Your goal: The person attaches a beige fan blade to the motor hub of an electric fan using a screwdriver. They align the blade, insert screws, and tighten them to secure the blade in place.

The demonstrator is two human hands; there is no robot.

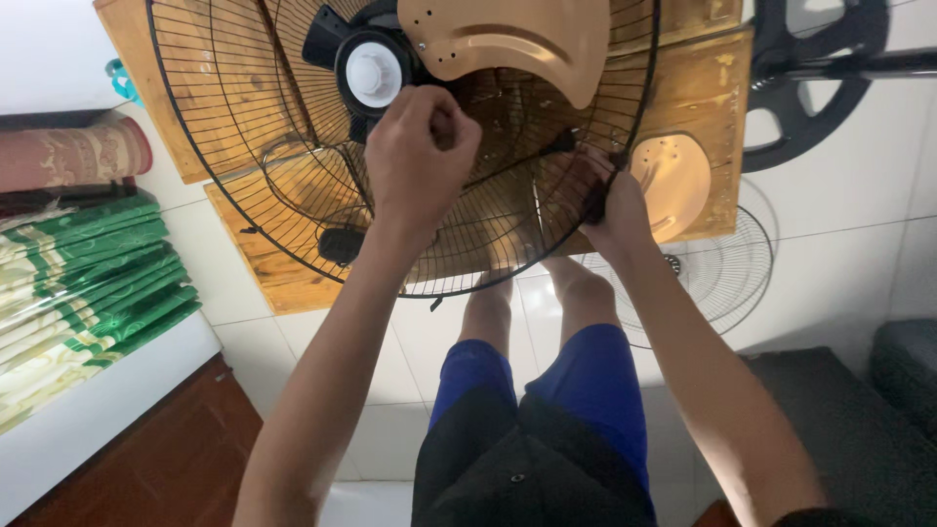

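A black wire fan guard stands tilted in front of me, with a white hub cap at its centre and a tan fan blade fixed beside it. My left hand is closed just below the hub, fingers curled near the blade's root; what it pinches is hidden. My right hand grips the guard's right rim. My legs in blue shorts show below.
Wooden boards lie on the white tiled floor under the guard. A second wire guard and a loose tan blade lie to the right, a black fan base beyond. Folded green mats sit left.
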